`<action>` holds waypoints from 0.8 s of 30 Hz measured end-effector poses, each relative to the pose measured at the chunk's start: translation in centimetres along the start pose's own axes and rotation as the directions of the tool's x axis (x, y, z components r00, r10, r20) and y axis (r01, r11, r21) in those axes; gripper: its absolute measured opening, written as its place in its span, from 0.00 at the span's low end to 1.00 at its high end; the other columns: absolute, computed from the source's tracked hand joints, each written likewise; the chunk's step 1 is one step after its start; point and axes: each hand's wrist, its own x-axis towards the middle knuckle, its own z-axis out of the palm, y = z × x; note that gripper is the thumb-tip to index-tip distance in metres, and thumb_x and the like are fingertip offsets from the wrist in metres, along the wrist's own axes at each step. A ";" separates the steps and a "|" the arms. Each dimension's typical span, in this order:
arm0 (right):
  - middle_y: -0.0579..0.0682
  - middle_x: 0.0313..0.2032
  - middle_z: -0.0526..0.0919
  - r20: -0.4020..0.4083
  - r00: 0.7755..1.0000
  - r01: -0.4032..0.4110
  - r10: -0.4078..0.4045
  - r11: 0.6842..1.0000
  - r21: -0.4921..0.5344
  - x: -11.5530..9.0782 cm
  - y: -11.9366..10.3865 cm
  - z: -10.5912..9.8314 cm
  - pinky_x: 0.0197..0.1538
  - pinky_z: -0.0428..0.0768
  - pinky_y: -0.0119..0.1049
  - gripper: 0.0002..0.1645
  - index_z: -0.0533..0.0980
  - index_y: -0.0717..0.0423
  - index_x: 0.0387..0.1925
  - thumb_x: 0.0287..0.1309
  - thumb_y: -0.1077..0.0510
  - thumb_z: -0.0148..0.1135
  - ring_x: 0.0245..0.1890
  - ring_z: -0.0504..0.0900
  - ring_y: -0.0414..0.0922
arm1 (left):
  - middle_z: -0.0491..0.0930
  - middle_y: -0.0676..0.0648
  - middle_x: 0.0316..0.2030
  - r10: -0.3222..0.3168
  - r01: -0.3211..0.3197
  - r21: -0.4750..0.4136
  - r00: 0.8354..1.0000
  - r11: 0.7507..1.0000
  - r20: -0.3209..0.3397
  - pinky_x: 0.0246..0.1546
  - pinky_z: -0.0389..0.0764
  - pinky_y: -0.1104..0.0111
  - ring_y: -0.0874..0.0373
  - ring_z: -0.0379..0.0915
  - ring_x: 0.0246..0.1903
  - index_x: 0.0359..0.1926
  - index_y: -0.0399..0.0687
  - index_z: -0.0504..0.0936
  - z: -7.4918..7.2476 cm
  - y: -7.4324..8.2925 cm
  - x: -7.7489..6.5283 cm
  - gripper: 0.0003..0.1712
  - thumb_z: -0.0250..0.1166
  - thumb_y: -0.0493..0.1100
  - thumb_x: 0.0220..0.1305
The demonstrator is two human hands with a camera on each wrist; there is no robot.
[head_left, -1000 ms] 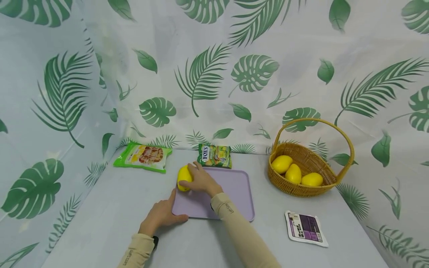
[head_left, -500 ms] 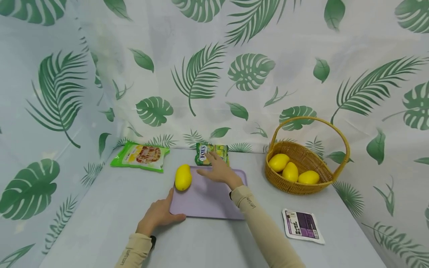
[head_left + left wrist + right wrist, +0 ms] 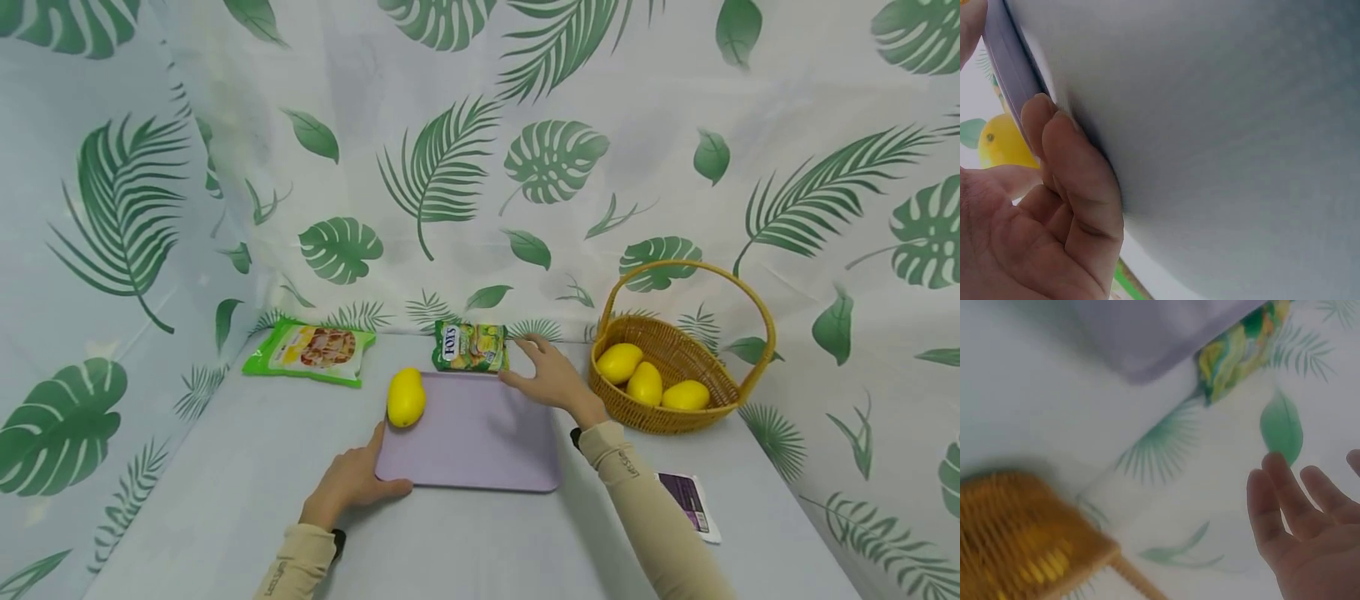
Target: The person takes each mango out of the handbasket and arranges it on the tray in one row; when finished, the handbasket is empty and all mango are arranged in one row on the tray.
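Note:
A yellow mango (image 3: 406, 398) lies on the far left corner of a light purple tray (image 3: 472, 442). My left hand (image 3: 351, 482) holds the tray's near left corner, thumb along the front edge and fingers along the left side. In the left wrist view, its bent fingers (image 3: 1079, 169) touch the tray's edge, and part of the mango (image 3: 1007, 144) shows behind. My right hand (image 3: 553, 382) hovers over the tray's far right corner with spread fingers and nothing in them. It is between the tray and a wicker basket (image 3: 637, 417) holding three mangoes (image 3: 645, 384).
Behind the tray lies a green Fox's candy bag (image 3: 471, 347). A green and yellow snack bag (image 3: 311, 352) sits at the back left. Partly hidden by my right forearm is a purple and white packet (image 3: 690, 504). A leaf-patterned curtain (image 3: 450, 208) borders the table.
My right hand has let go of the mango, leaving it on the tray's far left corner, and has moved right toward the basket. My left hand stays at the tray's corner.

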 end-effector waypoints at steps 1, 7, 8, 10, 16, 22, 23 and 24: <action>0.61 0.76 0.59 -0.002 1.000 0.001 -0.001 1.000 -0.018 -0.2 0.4 -0.5 0.68 0.69 0.64 0.49 0.61 0.53 0.75 0.63 0.31 0.58 0.71 0.67 0.65 | 0.77 0.27 0.60 0.000 0.000 0.000 1.000 1.000 0.000 0.59 0.74 0.42 0.34 0.78 0.56 0.78 0.38 0.50 0.0 0.0 0.0 0.69 0.74 0.69 0.49; 0.63 0.76 0.58 -0.037 0.999 -0.004 0.001 0.995 -0.095 -1.3 2.2 -3.3 0.66 0.69 0.67 0.50 0.60 0.54 0.76 0.63 0.30 0.58 0.66 0.71 0.69 | 0.77 0.26 0.59 -0.002 0.002 0.013 1.000 1.000 -0.001 0.58 0.74 0.41 0.33 0.78 0.55 0.78 0.37 0.50 -0.1 0.1 -0.1 0.69 0.74 0.69 0.49; 0.62 0.76 0.58 -0.045 0.999 -0.010 0.006 0.995 -0.097 -1.4 2.5 -3.7 0.66 0.69 0.67 0.50 0.60 0.54 0.76 0.63 0.30 0.58 0.66 0.71 0.69 | 0.77 0.26 0.59 -0.001 0.001 0.013 1.000 1.000 0.000 0.58 0.74 0.41 0.33 0.78 0.55 0.78 0.37 0.50 -0.1 0.1 0.0 0.69 0.74 0.69 0.49; 0.62 0.76 0.58 -0.056 0.998 -0.023 0.017 0.995 -0.097 -1.7 3.2 -4.3 0.68 0.68 0.67 0.50 0.59 0.54 0.76 0.63 0.30 0.57 0.68 0.69 0.68 | 0.77 0.26 0.59 -0.001 0.001 0.008 1.000 1.000 0.002 0.59 0.74 0.41 0.33 0.78 0.55 0.78 0.38 0.50 -0.1 0.1 0.0 0.69 0.74 0.69 0.49; 0.65 0.76 0.57 -0.060 0.997 -0.047 0.041 0.993 -0.105 -2.4 5.0 -5.6 0.70 0.60 0.70 0.50 0.59 0.56 0.76 0.65 0.31 0.56 0.73 0.61 0.69 | 0.77 0.27 0.60 -0.011 0.011 -0.002 1.000 1.000 0.010 0.59 0.75 0.42 0.34 0.78 0.56 0.79 0.38 0.49 0.1 -0.1 0.2 0.69 0.74 0.69 0.49; 0.66 0.76 0.56 -0.047 0.995 -0.095 0.091 0.992 -0.087 -3.3 7.2 -6.5 0.70 0.52 0.75 0.49 0.58 0.55 0.76 0.66 0.30 0.54 0.74 0.55 0.71 | 0.77 0.27 0.60 -0.012 0.012 -0.001 1.000 1.000 0.007 0.59 0.74 0.42 0.34 0.78 0.56 0.79 0.38 0.50 0.2 -0.1 0.2 0.69 0.74 0.69 0.49; 0.66 0.76 0.56 -0.045 0.994 -0.103 0.100 0.991 -0.085 -3.4 7.6 -6.6 0.70 0.51 0.75 0.49 0.58 0.55 0.77 0.66 0.30 0.54 0.74 0.55 0.71 | 0.77 0.27 0.60 -0.013 0.013 0.001 1.000 1.000 0.007 0.59 0.74 0.42 0.34 0.78 0.56 0.78 0.38 0.50 0.2 -0.1 0.2 0.69 0.74 0.69 0.49; 0.66 0.76 0.56 -0.042 0.993 -0.112 0.108 0.990 -0.084 -3.6 8.0 -6.7 0.70 0.50 0.75 0.49 0.58 0.54 0.77 0.66 0.30 0.53 0.74 0.55 0.70 | 0.77 0.27 0.60 -0.013 0.013 0.003 1.000 1.000 0.008 0.59 0.74 0.42 0.34 0.78 0.56 0.78 0.38 0.49 0.2 -0.1 0.2 0.69 0.74 0.69 0.49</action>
